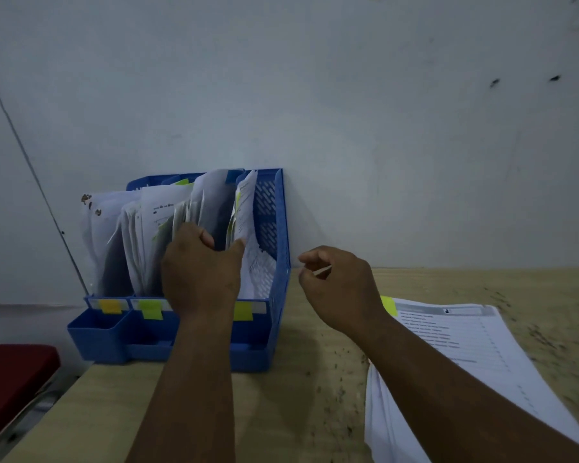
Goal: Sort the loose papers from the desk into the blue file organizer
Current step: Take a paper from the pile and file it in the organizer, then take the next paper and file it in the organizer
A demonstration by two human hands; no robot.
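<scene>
The blue file organizer (279,262) stands against the wall at the desk's far left, its slots full of upright white papers (154,228). My left hand (201,272) is inside the slots, fingers curled round a bunch of sheets in the middle, thumb touching the sheets in the rightmost slot. My right hand (340,285) hovers to the right of the organizer, fingers loosely curled, holding nothing. A stack of loose printed papers (462,335) with a yellow tab lies on the desk under my right forearm.
Yellow and green sticky labels (151,309) mark the organizer's front. The wooden desk (315,396) is speckled with dark specks. A dark red seat (10,379) sits left of the desk. The pale wall rises right behind the organizer.
</scene>
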